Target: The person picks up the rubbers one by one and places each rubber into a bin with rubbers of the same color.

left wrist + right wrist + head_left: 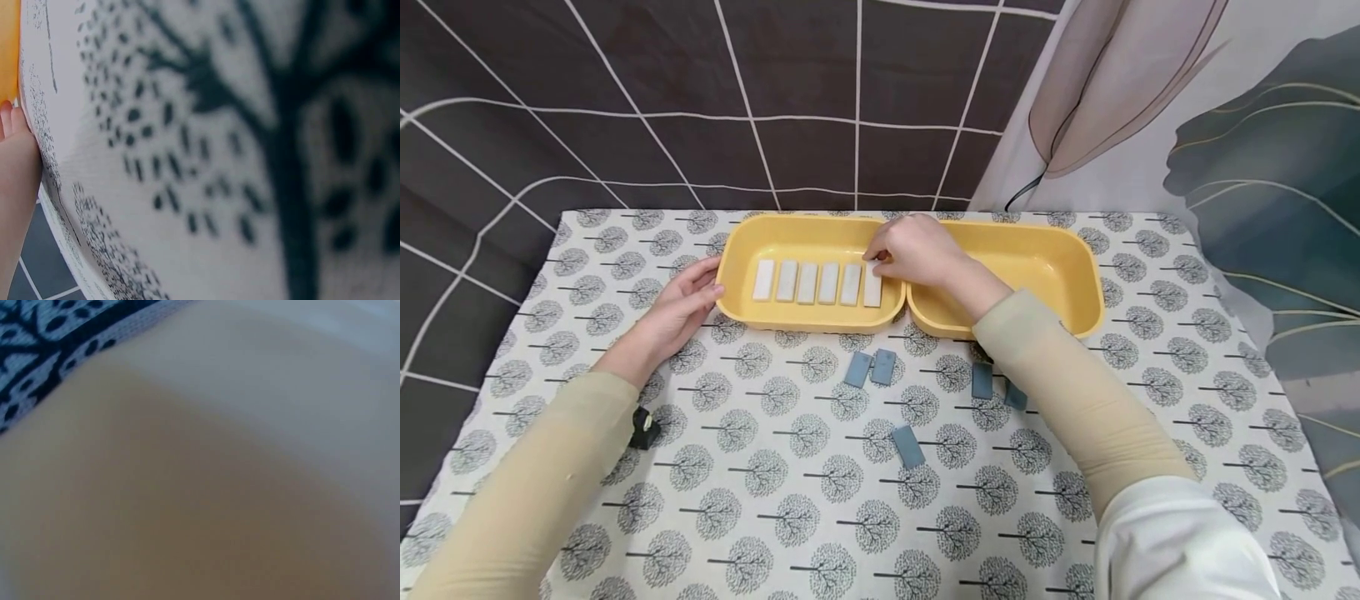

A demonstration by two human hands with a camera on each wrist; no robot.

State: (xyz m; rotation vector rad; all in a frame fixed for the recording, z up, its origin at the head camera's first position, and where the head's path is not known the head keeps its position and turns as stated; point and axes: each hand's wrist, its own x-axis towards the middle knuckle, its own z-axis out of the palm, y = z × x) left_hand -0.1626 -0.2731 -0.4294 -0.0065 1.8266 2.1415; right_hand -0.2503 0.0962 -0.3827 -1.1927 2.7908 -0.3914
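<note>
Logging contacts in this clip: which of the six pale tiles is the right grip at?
The rightmost pale tile in the left yellow bin; the right grip covers its far end, while the other five lie uncovered.

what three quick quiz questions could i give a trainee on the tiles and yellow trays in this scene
1. How many pale tiles lie in the left yellow tray?
2. True or false: the visible blue tiles lie on the tree-print cloth.
3. What does the left hand touch?
a) a blue tile
b) the outer end of the left yellow tray
c) the right yellow tray

Key:
1. Six, counting the one at the fingers of the right hand.
2. True.
3. b
</note>
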